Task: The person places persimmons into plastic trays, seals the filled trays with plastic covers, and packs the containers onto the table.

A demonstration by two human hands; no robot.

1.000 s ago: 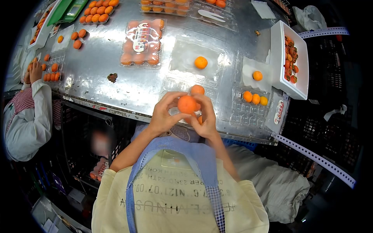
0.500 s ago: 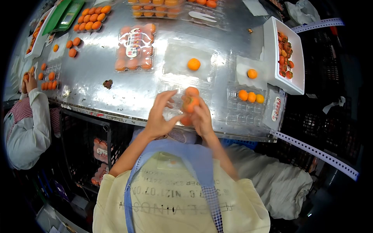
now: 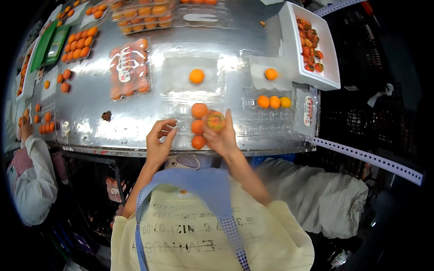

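Observation:
My right hand (image 3: 221, 137) grips a persimmon (image 3: 216, 121), its greenish calyx end facing up. Just left of it, three orange persimmons (image 3: 197, 127) sit in a column in a clear plastic tray (image 3: 183, 118) near the table's front edge. My left hand (image 3: 160, 139) hovers left of that tray, fingers loosely curled and apart, with nothing in it. On the tray's raised clear lid, beyond the column, rests a single persimmon (image 3: 196, 76). To the right, a second clear tray (image 3: 255, 118) bears a row of three fruits (image 3: 274, 102).
A white foam box (image 3: 332, 74) of persimmons stands at the right. On the left lie a closed pack (image 3: 130, 67), a filled tray (image 3: 79, 44) and a green container (image 3: 49, 45). Stacked packs (image 3: 143, 16) stand at the back. A co-worker's sleeve (image 3: 38, 158) shows far left.
My right hand has moved the persimmon to the right of the column and turned its calyx upward. My left hand has drawn away leftward. The whole view has shifted.

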